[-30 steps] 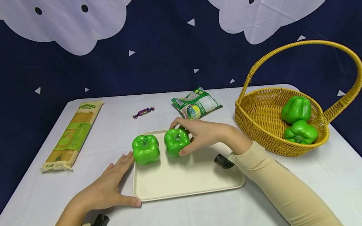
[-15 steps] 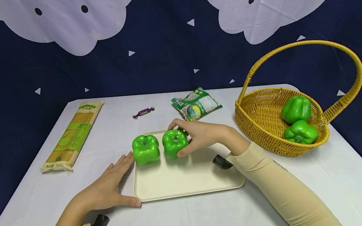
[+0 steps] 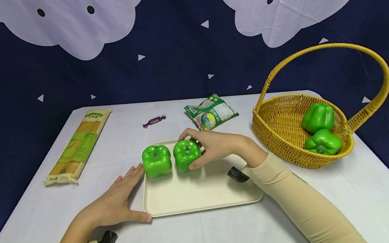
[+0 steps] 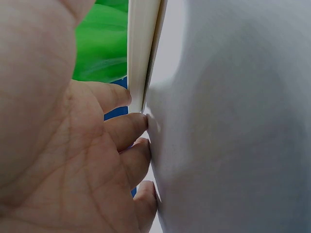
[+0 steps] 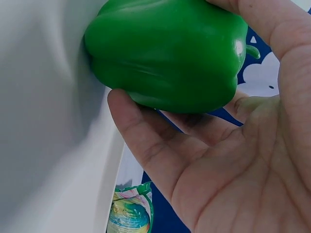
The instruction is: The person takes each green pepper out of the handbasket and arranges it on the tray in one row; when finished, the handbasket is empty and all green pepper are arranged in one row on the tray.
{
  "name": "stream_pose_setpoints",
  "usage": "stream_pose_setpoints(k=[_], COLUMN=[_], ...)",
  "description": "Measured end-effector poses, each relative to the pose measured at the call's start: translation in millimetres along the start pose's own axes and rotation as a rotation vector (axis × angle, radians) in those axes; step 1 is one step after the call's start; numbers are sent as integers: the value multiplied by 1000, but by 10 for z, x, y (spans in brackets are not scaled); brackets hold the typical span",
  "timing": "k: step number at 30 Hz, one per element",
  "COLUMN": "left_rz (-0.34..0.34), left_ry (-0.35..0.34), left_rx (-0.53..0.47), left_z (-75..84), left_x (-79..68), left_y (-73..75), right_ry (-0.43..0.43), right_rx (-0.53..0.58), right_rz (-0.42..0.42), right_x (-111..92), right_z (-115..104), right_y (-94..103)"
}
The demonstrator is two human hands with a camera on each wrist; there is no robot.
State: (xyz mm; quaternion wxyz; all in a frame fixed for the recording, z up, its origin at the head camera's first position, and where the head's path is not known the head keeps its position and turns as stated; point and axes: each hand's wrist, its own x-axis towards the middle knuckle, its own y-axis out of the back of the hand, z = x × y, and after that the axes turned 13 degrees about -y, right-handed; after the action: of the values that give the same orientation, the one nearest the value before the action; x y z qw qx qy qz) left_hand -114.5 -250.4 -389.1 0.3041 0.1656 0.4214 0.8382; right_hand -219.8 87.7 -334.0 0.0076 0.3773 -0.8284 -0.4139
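Note:
My right hand (image 3: 212, 143) grips a green bell pepper (image 3: 187, 155) between thumb and fingers, on the cream tray (image 3: 203, 195). In the right wrist view the held bell pepper (image 5: 167, 56) has its base at the tray surface and its stem toward the palm. Another green bell pepper (image 3: 157, 161) sits upright at the tray's back left, a narrow gap from the held one. My left hand (image 3: 115, 204) lies spread along the tray's left side, thumb at the front corner. In the left wrist view its fingertips meet the tray rim (image 4: 144, 48) and the tablecloth.
A wicker basket (image 3: 277, 143) with a tall handle stands at the right, holding two green bell peppers (image 3: 318, 117). Behind the tray lie a green snack bag (image 3: 212, 112) and a purple wrapped candy (image 3: 154, 121). A long noodle packet (image 3: 80, 145) lies at the left.
My right hand has shifted slightly left with its bell pepper, narrowing the gap to the other pepper on the tray. The left hand has stayed put.

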Motion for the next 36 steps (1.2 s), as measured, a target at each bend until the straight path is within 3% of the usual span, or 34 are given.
stream_pose_setpoints(k=[19, 36], left_rz=[1, -7], left_ry=[6, 16], left_rx=[6, 10], left_z=[1, 6], left_x=[-14, 3], left_y=[-25, -8], right_ry=[-18, -44], right_rx=[54, 32], right_rz=[-32, -24], right_x=[10, 9], right_z=[-16, -10], right_y=[-29, -5])
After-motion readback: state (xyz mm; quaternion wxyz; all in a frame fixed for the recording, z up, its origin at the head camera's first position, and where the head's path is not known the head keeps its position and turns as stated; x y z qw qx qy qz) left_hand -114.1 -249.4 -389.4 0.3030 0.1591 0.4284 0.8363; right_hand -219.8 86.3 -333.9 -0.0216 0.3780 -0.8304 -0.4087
